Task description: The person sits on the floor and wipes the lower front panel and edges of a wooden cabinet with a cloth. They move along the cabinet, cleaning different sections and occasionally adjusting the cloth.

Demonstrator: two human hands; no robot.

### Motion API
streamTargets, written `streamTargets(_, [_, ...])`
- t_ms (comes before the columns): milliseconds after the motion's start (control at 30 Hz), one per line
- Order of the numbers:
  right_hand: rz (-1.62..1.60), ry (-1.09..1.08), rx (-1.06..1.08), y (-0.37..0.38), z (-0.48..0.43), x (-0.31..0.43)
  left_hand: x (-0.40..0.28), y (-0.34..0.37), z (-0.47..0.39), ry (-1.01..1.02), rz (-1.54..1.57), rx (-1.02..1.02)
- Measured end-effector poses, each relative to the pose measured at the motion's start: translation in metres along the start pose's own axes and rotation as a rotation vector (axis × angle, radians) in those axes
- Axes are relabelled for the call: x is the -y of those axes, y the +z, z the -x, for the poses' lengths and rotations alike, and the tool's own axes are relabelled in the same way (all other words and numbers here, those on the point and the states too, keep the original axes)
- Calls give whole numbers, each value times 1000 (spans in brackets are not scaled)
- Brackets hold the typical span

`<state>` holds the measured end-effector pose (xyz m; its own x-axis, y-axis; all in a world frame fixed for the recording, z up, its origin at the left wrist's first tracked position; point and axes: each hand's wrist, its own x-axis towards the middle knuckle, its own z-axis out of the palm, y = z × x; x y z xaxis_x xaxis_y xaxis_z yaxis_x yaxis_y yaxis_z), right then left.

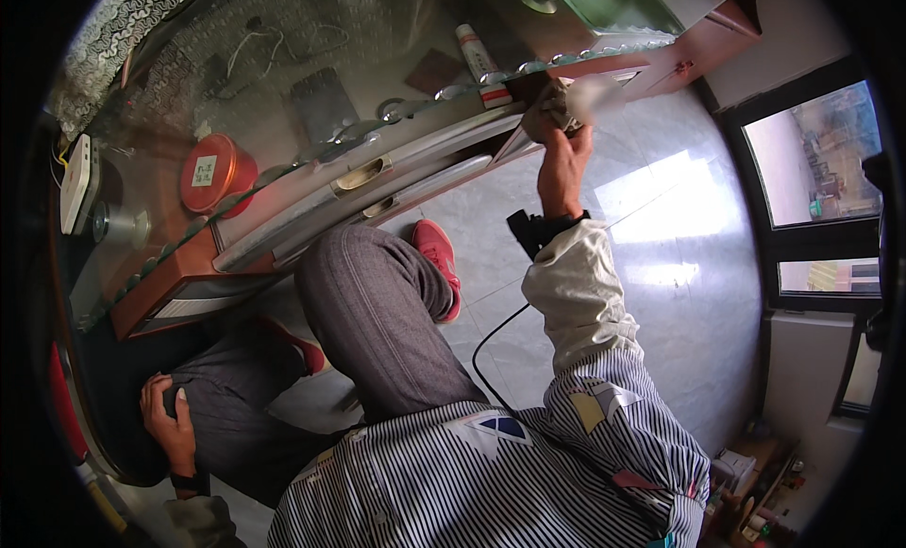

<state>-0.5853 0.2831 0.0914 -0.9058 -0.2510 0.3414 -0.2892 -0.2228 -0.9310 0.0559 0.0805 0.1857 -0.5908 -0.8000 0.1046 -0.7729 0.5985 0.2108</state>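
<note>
At the upper right, my right hand (565,162) grips a crumpled greyish-beige cloth (548,110) at the front corner of a reddish-brown wooden cabinet. A blurred pale patch hides part of whatever lies beside the cloth. The cabinet's glass top (396,59) has a scalloped edge, and the cloth is just below and in front of it. Beneath the glass, a drawer (432,148) with a recessed metal pull stands slightly out. My left hand (170,420) rests on my left knee at the lower left, thumb apart from the fingers, holding nothing.
On the glass top are a red round tin (219,173) with a paper label, a white tube (478,56) with a red cap near the edge, and a white device (76,183). A black cable (488,335) hangs by my right sleeve. Windows (814,155) stand at right.
</note>
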Motion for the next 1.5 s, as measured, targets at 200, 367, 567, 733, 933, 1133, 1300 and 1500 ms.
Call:
streamTargets(200, [-120,4,-57,-18,-29,-14,0,-1,2,9,-20,-1])
streamTargets(367, [-5,72,-182,-28,-43,-28,3,0,4,9,23,-18])
streamTargets(567, [84,14,-47,-32,-22,-33,3,-1,-1,23,6,16])
streamTargets(733, [37,-13,-78,-57,-62,-48,1,0,-3,20,-6,25])
streamTargets(933, [27,64,-158,-67,-80,-44,-3,0,-6,26,-16,21])
streamTargets(1133, [-4,-7,-119,-59,-55,-57,-7,-3,-9,12,-12,42])
streamTargets(1300, [63,-32,-177,-98,-118,-70,-5,0,-10,-7,-32,53])
streamTargets(1500, [119,117,-341,-128,-181,-58,-5,1,-10,-25,-40,44])
